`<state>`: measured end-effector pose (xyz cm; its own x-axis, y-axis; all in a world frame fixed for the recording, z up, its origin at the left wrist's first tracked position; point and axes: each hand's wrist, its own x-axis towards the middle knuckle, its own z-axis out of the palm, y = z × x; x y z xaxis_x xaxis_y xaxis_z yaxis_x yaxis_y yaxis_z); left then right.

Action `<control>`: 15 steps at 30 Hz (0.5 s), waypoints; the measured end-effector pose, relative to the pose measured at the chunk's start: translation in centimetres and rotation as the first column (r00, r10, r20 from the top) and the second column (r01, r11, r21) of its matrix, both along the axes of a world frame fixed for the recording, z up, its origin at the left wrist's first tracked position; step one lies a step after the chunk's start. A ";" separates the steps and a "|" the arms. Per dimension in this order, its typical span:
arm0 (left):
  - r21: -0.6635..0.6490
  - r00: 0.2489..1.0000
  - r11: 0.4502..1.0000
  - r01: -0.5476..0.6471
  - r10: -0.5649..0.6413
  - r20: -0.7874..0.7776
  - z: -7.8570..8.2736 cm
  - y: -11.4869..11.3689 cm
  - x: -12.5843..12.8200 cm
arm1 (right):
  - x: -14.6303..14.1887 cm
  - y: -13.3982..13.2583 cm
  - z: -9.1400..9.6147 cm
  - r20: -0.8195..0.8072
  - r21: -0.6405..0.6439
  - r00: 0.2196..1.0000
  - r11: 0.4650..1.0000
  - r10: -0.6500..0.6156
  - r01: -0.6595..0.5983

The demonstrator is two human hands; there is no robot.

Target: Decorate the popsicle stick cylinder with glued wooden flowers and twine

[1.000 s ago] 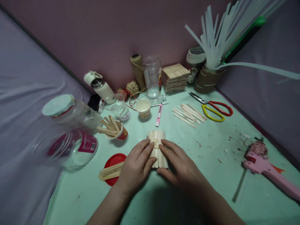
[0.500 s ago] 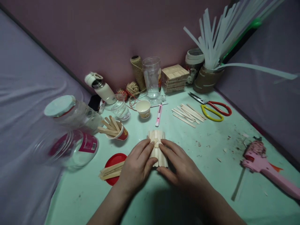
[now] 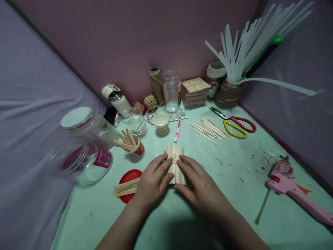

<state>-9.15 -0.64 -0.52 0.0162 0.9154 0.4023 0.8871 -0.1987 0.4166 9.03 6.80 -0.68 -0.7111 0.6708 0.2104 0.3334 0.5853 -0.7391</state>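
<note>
mint-green table [image 3: 85, 222] under it all, pink glue gun [image 3: 282, 184] way out past the right hand [image 3: 199, 180], that one plus left hand [image 3: 152, 180] both holding a craft-stick panel [image 3: 180, 177] between them, red dish [image 3: 130, 175] beside the left, cutter [image 3: 177, 130] just past both, tiny wooden disc [image 3: 174, 159] between them

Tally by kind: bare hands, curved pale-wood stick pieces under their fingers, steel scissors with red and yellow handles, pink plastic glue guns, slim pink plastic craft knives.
Bare hands (left hand, right hand): 2
Stick piece: 1
Scissors: 1
Glue gun: 1
Craft knife: 1
Total: 6
</note>
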 end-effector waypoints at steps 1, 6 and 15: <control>0.002 1.000 1.000 -0.001 0.001 -0.005 0.0 0.0 0.0 | 0.0 0.0 0.1 0.001 -0.005 1.000 1.000 0.000 0.000; 0.005 1.000 1.000 -0.014 0.014 -0.023 0.1 0.0 0.1 | 0.0 -0.1 0.4 0.005 -0.027 1.000 1.000 0.007 -0.006; -0.004 0.999 1.000 -0.026 0.025 -0.019 0.3 0.2 0.2 | -0.1 0.0 0.5 -0.018 -0.044 1.000 0.999 -0.004 0.003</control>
<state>-8.93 -0.43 -0.18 0.0003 0.9175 0.3978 0.8995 -0.1740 0.4007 8.96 6.76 -0.15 -0.7048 0.6825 0.1937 0.3218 0.5508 -0.7701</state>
